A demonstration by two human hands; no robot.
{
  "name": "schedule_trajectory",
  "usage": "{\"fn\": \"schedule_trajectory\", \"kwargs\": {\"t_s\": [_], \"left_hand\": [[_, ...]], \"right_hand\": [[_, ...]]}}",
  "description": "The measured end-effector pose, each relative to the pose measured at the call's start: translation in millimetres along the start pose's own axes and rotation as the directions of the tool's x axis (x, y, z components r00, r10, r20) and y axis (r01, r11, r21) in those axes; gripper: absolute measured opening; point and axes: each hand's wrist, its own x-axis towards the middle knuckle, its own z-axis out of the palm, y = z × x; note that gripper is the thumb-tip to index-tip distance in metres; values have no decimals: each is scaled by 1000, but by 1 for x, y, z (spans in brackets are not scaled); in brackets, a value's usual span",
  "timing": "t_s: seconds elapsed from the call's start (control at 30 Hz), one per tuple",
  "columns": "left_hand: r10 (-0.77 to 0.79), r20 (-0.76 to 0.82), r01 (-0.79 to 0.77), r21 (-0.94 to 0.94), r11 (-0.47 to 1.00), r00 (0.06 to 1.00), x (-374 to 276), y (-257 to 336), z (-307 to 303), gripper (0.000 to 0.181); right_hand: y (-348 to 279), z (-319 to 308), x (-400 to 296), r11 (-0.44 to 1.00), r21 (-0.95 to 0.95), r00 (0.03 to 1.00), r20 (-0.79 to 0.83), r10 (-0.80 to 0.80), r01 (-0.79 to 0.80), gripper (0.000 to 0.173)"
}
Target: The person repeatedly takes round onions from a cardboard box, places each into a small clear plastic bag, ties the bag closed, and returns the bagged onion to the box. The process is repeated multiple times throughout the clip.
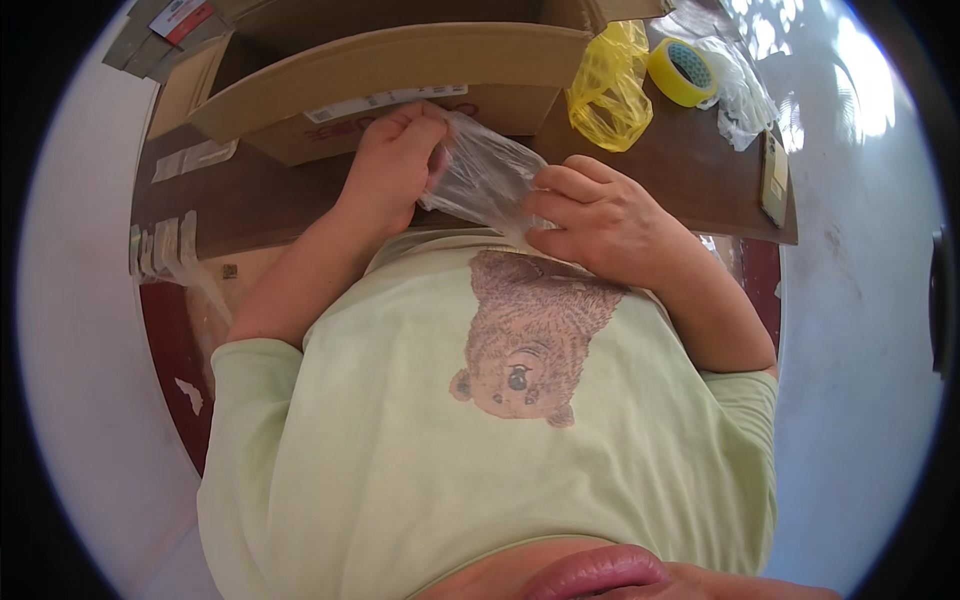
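Observation:
A clear thin plastic bag (pixel 487 169) is stretched between my two hands, just above the near edge of the brown table (pixel 720 180). My left hand (pixel 405 161) pinches its left end in front of the cardboard box. On the other side, my right hand (pixel 592 214) grips the bag's right end with curled fingers, close to my shirt. Behind the hands stands an open cardboard box (pixel 517 109), its near flap folded outward; a white label with print is on its side, partly hidden by my left hand.
Right of the box lie a yellow plastic bag (pixel 611 97), a roll of yellow tape (pixel 682 73), a crumpled white plastic bag (pixel 742 101) and a phone (pixel 774 180) at the edge. Tape strips (pixel 169 244) hang off the table's left edge. Grey boxes (pixel 154 37) stand back left.

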Motion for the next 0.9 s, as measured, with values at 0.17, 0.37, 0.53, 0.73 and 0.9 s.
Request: {"fn": "schedule_trajectory", "kwargs": {"t_s": [0.17, 0.37, 0.53, 0.73, 0.9], "left_hand": [[30, -15, -29, 52, 998, 999, -11, 9, 6, 15], [21, 234, -69, 200, 977, 972, -19, 16, 11, 17], [260, 396, -377, 254, 891, 881, -13, 1, 14, 17], [-27, 431, 48, -38, 998, 902, -18, 28, -10, 20], [112, 339, -35, -224, 974, 934, -24, 26, 1, 20]], "right_hand": [[3, -1, -8, 990, 135, 999, 14, 42, -44, 21], [14, -1, -13, 719, 680, 896, -219, 387, -145, 47], [4, 16, 17, 346, 926, 887, -29, 461, -149, 91], [10, 32, 15, 71, 997, 871, -4, 492, -35, 74], [5, 34, 23, -231, 966, 768, 234, 597, -114, 57]]}}
